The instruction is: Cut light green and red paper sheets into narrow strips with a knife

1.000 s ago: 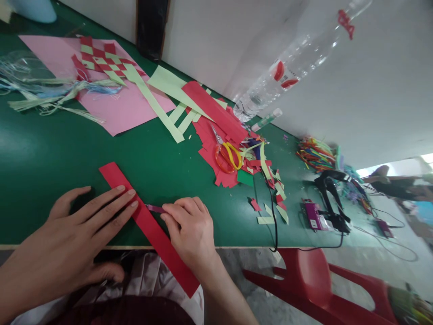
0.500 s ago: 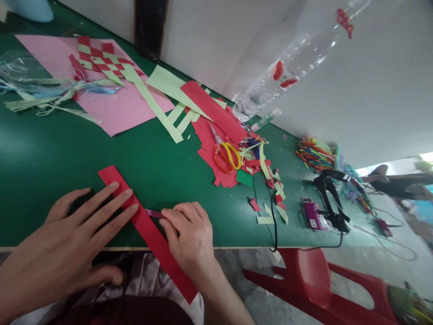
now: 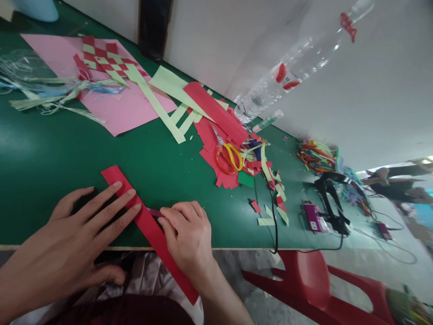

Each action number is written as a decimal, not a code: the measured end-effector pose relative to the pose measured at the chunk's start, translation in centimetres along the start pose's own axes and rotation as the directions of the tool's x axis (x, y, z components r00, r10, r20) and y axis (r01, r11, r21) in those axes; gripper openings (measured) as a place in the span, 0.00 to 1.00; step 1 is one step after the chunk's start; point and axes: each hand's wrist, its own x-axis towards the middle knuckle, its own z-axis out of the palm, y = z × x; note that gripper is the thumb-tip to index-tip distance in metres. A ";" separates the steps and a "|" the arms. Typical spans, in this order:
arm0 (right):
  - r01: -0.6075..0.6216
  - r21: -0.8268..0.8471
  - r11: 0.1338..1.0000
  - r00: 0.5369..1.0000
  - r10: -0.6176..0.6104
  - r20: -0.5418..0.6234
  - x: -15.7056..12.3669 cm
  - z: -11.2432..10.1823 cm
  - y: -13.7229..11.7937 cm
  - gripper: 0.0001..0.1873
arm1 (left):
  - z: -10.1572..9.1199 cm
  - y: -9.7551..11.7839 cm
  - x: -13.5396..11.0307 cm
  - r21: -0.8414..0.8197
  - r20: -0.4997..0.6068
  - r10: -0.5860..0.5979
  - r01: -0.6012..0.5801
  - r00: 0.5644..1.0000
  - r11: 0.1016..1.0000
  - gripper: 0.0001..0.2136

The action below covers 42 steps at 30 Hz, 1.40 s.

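Note:
A long folded red paper strip (image 3: 154, 234) lies aslant at the table's front edge, its lower end jutting out over my lap. My left hand (image 3: 81, 230) is flat with fingers spread, three fingertips pressing on the strip's upper part. Beside the strip's right edge, my right hand (image 3: 189, 239) pinches a slim purple craft knife (image 3: 154, 212). The knife's tip meets the strip's edge; whether it is inside the fold I cannot tell. Most of its body is hidden by my fingers.
Yellow-and-orange scissors (image 3: 228, 155) lie on red paper pieces (image 3: 209, 151). Behind, a woven red-and-green paper piece (image 3: 104, 58) rests on pink paper (image 3: 135, 108), near tassels (image 3: 64, 97). A large plastic bottle (image 3: 270, 85), a black cable (image 3: 274, 221) and a red chair (image 3: 314, 280) are rightward.
The view has shifted slightly. My right hand and the knife have moved a little closer to the strip, with less of the tip showing. My left hand keeps pressing in the same place.

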 end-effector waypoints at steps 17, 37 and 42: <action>-0.037 -0.020 0.999 0.999 0.037 0.002 0.0 0.0 0.2 0.07 | 0.1 0.0 -0.1 -0.007 0.008 0.020 -0.019 1.000 1.000 0.58; -0.007 -0.008 1.000 1.000 0.007 -0.001 0.2 0.3 0.3 0.05 | -0.2 0.2 0.3 -0.021 0.006 0.039 -0.039 0.999 0.999 0.57; -0.007 -0.007 1.000 1.000 0.007 -0.005 0.0 0.3 0.1 0.06 | -0.2 0.2 0.2 -0.026 -0.015 0.032 -0.032 0.999 0.999 0.57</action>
